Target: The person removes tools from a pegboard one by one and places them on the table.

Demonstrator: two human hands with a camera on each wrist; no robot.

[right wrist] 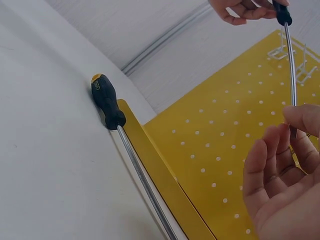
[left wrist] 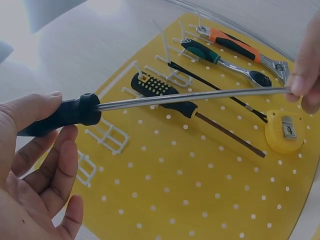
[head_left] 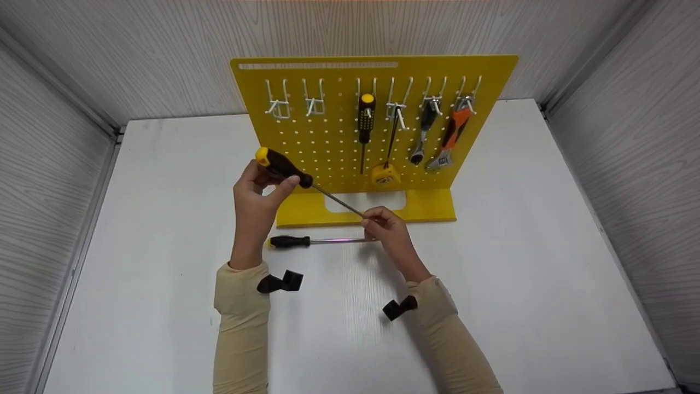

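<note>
A screwdriver (head_left: 287,167) with a black handle and yellow end is held aslant in front of the pegboard, its tip lower right. My left hand (head_left: 257,190) grips the handle between thumb and fingers. At the other end my right hand (head_left: 387,225) pinches the shaft near its tip; in the right wrist view the blade (right wrist: 293,132) pokes out below the thumb. Another screwdriver (head_left: 290,241) lies flat on the table below both hands, handle to the left. Its tip is hidden by the right hand in the head view.
The yellow pegboard (head_left: 328,153) stands upright behind the hands. From its hooks hang a screwdriver (head_left: 366,117), a tape measure (head_left: 386,175) on a strap, a ratchet wrench (head_left: 429,116) and an orange-handled adjustable wrench (head_left: 456,128). Two white hooks (head_left: 279,108) at left hold nothing.
</note>
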